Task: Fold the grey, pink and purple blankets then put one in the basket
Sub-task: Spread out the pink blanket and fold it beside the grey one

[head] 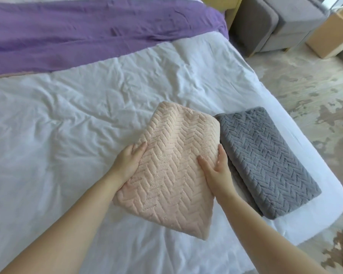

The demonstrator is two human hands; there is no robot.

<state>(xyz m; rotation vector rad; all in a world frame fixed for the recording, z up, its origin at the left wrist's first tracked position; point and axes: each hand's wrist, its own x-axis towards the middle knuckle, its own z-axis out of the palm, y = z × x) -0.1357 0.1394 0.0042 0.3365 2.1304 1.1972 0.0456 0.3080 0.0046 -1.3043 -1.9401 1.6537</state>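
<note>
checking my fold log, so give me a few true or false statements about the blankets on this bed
1. The folded grey herringbone-textured fleece blanket lies right of the folded pink herringbone-textured fleece blanket. True.
2. The thin purple blanket is folded small. False: it lies spread across the bed's far end.
3. The left hand and right hand both touch the pink blanket. True.
4. The pink blanket sits in a basket. False: it is over the crumpled white bedsheet, and no basket shows.
</note>
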